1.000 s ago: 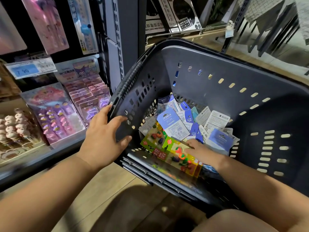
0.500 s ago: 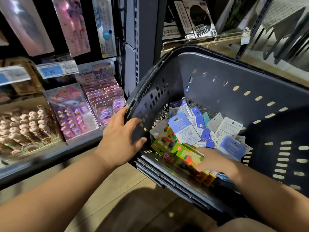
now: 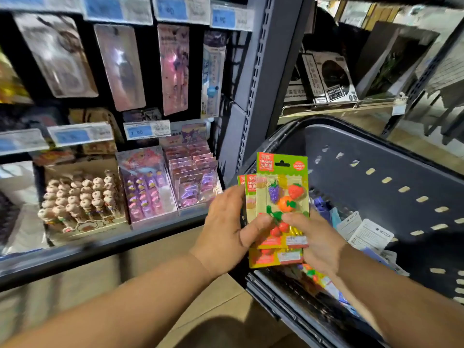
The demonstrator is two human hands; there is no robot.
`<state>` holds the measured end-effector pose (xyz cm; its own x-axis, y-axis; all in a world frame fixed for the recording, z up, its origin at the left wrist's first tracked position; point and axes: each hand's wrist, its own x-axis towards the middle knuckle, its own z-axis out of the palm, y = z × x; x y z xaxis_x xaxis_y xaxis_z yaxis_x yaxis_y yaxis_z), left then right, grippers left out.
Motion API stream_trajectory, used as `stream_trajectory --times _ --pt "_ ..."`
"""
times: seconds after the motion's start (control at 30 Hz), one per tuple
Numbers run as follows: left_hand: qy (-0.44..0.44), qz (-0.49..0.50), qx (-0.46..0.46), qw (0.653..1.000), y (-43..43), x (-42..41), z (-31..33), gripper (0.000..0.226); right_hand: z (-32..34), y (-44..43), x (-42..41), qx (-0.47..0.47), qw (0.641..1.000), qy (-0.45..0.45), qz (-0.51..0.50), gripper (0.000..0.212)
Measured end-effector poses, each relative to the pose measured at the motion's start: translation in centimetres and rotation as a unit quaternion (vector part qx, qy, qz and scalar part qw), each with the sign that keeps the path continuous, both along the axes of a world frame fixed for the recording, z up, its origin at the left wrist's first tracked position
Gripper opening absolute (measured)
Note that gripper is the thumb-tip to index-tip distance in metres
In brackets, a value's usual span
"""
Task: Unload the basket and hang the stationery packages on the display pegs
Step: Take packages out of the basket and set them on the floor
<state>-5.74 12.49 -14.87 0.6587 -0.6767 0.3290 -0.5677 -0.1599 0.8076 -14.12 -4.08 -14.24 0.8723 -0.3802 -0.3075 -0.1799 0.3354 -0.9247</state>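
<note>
While both hands hold a small stack of fruit eraser packs [image 3: 282, 189] just above the edge of the basket [image 3: 376, 159], the step looks like lifting out, not hanging yet. The left hand [image 3: 228, 232] curls its grip round the stack's left side; the right hand [image 3: 319, 242] pinches the bottom. Next, I think, one pack's top hole must line up with a free peg among the hanging packs [image 3: 173, 69].

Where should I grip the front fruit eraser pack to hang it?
I'd pinch the front eraser pack by its flat lower card edge, coming from below on the right, as the right hand does. It stands upright with its hang slot at top, best kept clear.
</note>
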Motion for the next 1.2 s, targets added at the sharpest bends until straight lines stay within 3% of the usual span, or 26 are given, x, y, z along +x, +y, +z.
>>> stream_trajectory --times 0.03,0.1,0.17,0.27,0.4,0.53,0.57,0.63,0.8,0.9,1.03,1.2 --pt "0.085 -0.018 -0.055 0.995 0.1 -0.2 1.0 0.054 0.8 1.0 0.5 0.0 1.0 -0.014 0.009 0.058" --pt "0.25 -0.034 -0.153 0.956 0.3 0.0 2.4 0.056 2.3 2.9 1.5 -0.001 0.999 -0.037 0.023 0.046" --pt "0.265 -0.008 -0.191 0.945 0.9 0.8 3.4 0.066 3.7 4.5 2.8 0.003 0.998 -0.062 0.032 0.058" --pt "0.313 0.011 -0.191 0.93 3.0 2.8 5.0 0.06 4.9 6.7 4.8 -0.015 0.994 -0.097 0.046 0.063" --pt "0.387 0.021 -0.117 0.915 7.6 5.3 5.4 0.03 4.6 10.4 7.5 -0.063 0.991 -0.079 0.093 0.091" --pt "0.448 0.054 -0.135 0.882 12.5 6.9 3.9 0.013 2.3 15.3 10.3 -0.067 0.991 -0.004 0.118 0.101" --pt "0.46 0.054 -0.139 0.875 13.7 7.4 3.2 0.01 1.5 16.5 10.9 -0.066 0.99 0.016 0.122 0.097" --pt "0.49 0.061 -0.133 0.86 16.4 8.1 1.4 0.007 -0.5 19.1 11.9 -0.054 0.989 0.037 0.131 0.065" --pt "0.589 0.066 -0.101 0.799 22.5 8.3 -5.8 0.016 -8.1 24.6 12.1 -0.026 0.979 0.122 0.164 0.018" --pt "0.623 0.114 -0.042 0.773 24.7 6.7 -10.7 0.013 -13.0 26.8 10.8 0.007 0.958 0.215 0.192 0.025" --pt "0.677 0.179 -0.022 0.714 26.3 5.4 -16.5 0.031 -17.4 28.2 9.7 0.032 0.936 0.284 0.205 0.014" --pt "0.656 0.236 0.105 0.709 26.5 5.2 -19.3 0.004 -20.2 28.4 10.9 -0.036 0.917 0.325 0.228 0.009"
